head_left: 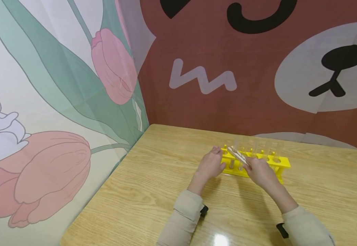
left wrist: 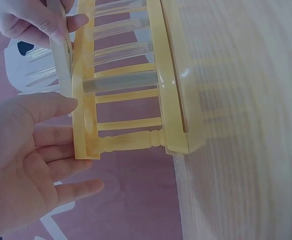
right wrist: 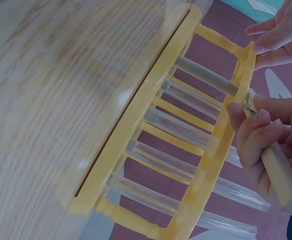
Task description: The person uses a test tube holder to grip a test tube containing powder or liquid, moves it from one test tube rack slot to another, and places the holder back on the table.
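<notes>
A yellow test tube rack (head_left: 284, 162) stands on the table with several clear test tubes (right wrist: 158, 162) in a row. One tube (right wrist: 206, 76), near the rack's left end, looks grey and opaque, unlike the others. My left hand (head_left: 210, 164) holds the rack's left end, thumb and fingers at the top plate. In my right hand (head_left: 262, 171) is a wooden test tube clamp (head_left: 238, 155) with a small metal spring, gripped between thumb and fingers. The clamp's far end lies over the top plate, close to the grey tube's upper end, which is hidden in both wrist views.
The wood-grain table (head_left: 154, 164) extends to both sides of the rack. Behind it hangs a reddish-brown cloth (head_left: 203, 109) with a cartoon face, and a tulip-print cloth (head_left: 58, 99) borders the left edge. Dark straps show at both sleeves.
</notes>
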`<act>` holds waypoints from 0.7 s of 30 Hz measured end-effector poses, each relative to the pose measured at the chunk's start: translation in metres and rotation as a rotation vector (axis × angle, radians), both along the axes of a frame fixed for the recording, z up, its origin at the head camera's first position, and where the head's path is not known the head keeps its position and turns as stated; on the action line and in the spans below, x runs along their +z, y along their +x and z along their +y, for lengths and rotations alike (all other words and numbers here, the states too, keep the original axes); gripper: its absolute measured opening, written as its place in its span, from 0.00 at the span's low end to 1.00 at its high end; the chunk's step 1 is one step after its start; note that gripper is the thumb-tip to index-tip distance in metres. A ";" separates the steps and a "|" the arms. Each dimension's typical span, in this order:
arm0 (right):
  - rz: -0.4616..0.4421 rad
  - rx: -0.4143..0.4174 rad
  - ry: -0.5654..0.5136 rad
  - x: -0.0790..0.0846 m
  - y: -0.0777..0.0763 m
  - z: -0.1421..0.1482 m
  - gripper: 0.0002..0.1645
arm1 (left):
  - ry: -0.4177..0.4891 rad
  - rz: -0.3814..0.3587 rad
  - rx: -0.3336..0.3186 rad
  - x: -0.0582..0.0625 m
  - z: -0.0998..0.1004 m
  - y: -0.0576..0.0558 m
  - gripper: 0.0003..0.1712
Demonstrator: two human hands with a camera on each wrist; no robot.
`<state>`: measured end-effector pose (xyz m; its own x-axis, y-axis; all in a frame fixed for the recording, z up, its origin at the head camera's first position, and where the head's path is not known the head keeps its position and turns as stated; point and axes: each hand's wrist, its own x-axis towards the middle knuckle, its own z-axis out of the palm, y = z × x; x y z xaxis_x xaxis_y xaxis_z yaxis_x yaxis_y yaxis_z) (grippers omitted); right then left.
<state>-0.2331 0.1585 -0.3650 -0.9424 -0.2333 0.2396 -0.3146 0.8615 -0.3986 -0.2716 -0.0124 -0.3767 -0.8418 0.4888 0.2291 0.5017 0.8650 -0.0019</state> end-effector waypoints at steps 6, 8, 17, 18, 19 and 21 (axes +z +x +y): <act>0.001 0.001 -0.008 0.000 -0.001 0.000 0.12 | 0.001 -0.008 0.004 0.000 0.000 0.000 0.27; 0.003 0.003 -0.009 -0.001 -0.001 0.000 0.12 | -0.003 -0.005 0.004 0.000 0.000 0.000 0.27; 0.030 0.011 -0.015 -0.001 -0.001 0.000 0.09 | -0.008 -0.006 0.007 -0.001 0.000 0.000 0.27; 0.032 0.010 -0.016 -0.001 0.000 0.000 0.09 | -0.008 -0.008 0.009 0.000 0.000 0.000 0.27; 0.035 0.010 -0.017 -0.001 0.000 0.000 0.09 | -0.008 -0.009 0.009 0.000 0.000 0.000 0.27; 0.034 0.009 -0.018 -0.001 0.000 0.000 0.09 | -0.006 -0.012 0.009 0.000 0.000 0.000 0.27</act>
<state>-0.2335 0.1580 -0.3659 -0.9314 -0.2369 0.2763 -0.3361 0.8512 -0.4032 -0.2719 -0.0124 -0.3769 -0.8489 0.4825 0.2158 0.4940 0.8695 -0.0007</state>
